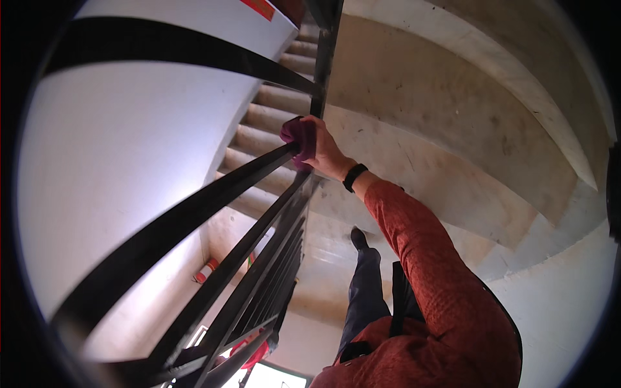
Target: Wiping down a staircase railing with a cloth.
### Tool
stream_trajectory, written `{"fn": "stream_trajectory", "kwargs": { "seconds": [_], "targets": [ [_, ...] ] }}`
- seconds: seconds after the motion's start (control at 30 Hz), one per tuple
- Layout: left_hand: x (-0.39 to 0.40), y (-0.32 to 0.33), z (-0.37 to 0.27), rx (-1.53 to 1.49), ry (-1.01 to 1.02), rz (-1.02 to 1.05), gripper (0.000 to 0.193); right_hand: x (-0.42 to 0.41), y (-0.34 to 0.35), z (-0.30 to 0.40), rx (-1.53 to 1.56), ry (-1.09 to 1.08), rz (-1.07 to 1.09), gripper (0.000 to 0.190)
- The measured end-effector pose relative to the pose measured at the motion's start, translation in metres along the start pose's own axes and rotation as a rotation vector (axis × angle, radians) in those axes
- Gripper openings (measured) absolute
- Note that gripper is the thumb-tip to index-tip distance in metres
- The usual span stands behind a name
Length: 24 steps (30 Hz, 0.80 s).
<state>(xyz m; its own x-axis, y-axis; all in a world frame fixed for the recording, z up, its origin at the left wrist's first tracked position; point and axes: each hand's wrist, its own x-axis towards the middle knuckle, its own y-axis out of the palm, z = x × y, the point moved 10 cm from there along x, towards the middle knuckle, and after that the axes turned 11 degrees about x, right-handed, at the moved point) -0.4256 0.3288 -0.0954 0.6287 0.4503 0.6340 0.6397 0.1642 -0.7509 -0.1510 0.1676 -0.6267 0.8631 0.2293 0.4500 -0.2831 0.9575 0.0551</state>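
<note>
My right hand [328,148] is closed around a bunched purple cloth [302,138]. The cloth is wrapped against a black metal bar [208,206] of the stair railing, where that bar meets an upright post [320,63]. A black band [355,177] circles my right wrist, below an orange-red sleeve [417,233]. My fingertips are partly hidden by the cloth. The left hand is out of view.
Winding concrete steps [417,92] rise to the right. Beyond the railing, a straight flight [264,116] runs beside a white wall [131,131]. A red and white cylinder [206,270] lies lower down. My shoe [358,238] rests on the concrete. Someone in red [252,353] is partly visible behind the bars.
</note>
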Motion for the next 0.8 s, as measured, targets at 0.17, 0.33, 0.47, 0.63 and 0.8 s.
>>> {"fn": "stream_trajectory", "kwargs": {
  "seconds": [0.17, 0.33, 0.47, 0.63, 0.8],
  "targets": [
    [0.006, 0.021, -0.016, 0.126, 0.06, 0.055, 0.055, -0.018, -0.011, -0.002, -0.099, 0.195, -0.261, 0.067],
    [0.002, 0.028, -0.032, 0.056, 0.158, 0.174, 0.056, -0.044, -0.022, 0.01, -0.16, 0.305, -0.475, 0.055],
    [0.01, 0.016, 0.033, -0.172, 0.041, 0.199, 0.065, -0.05, -0.012, 0.012, -0.265, 0.235, -0.403, 0.054],
    [-0.019, 0.021, 0.045, 0.013, 0.179, 0.324, 0.069, -0.089, -0.002, 0.025, -0.238, 0.242, -0.407, 0.043],
    [-0.07, -0.014, 0.057, 0.288, 0.562, 0.226, 0.068, -0.184, 0.014, 0.012, 0.14, 0.484, -0.52, 0.043]
  ]
}}
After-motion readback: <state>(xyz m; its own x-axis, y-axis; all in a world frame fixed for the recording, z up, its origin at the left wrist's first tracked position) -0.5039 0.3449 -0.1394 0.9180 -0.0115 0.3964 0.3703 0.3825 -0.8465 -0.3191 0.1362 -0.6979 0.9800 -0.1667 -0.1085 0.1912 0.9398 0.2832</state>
